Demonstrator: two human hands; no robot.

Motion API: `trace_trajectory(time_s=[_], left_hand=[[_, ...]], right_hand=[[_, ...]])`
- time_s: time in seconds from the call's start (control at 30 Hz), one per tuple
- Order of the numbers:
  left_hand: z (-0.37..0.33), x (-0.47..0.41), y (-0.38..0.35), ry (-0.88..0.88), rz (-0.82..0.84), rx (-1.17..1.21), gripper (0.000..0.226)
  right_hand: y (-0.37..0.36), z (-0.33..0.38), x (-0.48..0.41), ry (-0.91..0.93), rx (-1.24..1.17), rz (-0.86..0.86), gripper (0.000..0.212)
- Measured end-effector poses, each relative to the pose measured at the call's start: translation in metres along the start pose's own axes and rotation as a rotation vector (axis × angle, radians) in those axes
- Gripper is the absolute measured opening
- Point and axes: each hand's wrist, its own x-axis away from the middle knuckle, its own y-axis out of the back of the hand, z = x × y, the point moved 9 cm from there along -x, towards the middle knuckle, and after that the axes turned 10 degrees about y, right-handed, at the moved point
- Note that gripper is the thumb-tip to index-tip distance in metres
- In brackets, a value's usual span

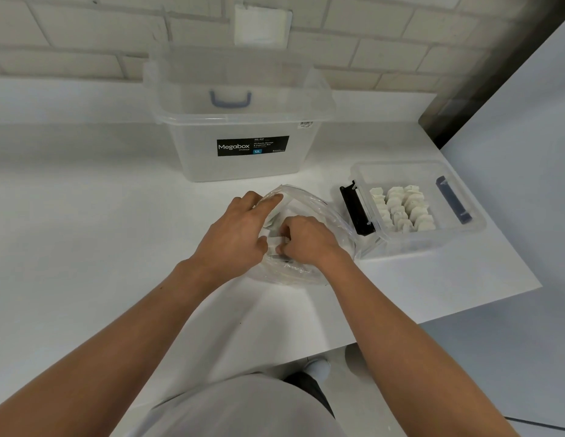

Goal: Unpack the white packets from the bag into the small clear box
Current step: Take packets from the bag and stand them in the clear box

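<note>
A clear plastic bag lies on the white table in front of me. My left hand pinches the bag's upper edge and holds its mouth apart. Inside the bag, my right hand has its fingers curled around white packets, which it mostly hides. To the right stands the small clear box with black and blue-grey latches, and several white packets stand in rows inside it.
A large clear Megabox storage box with a blue handle stands at the back by the brick wall. The white table ends just right of the small box and near my body. A white wall panel rises at right.
</note>
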Motion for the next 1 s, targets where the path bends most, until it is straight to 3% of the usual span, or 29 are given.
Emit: trace_trajectory(time_s=[0.13, 0.27, 0.6, 0.77, 1.0], left_hand=[[-0.001, 0.001, -0.001, -0.002, -0.001, 0.003, 0.076], [0.0, 0.001, -0.001, -0.001, 0.007, 0.006, 0.077], [-0.004, 0.001, 0.003, -0.005, 0.028, -0.012, 0.076], [-0.004, 0.002, 0.004, 0.002, 0.042, -0.005, 0.076], [-0.004, 0.001, 0.006, 0.004, 0.033, 0.011, 0.074]], right_hand=[[0.0, -0.002, 0.003, -0.012, -0.093, -0.068, 0.037], [0.015, -0.003, 0.006, -0.003, -0.11, -0.151, 0.034], [0.011, -0.012, -0.009, -0.122, -0.23, 0.04, 0.049], [0.009, -0.007, -0.015, -0.116, -0.129, 0.029, 0.027], [0.018, 0.003, -0.007, -0.067, -0.109, -0.087, 0.016]])
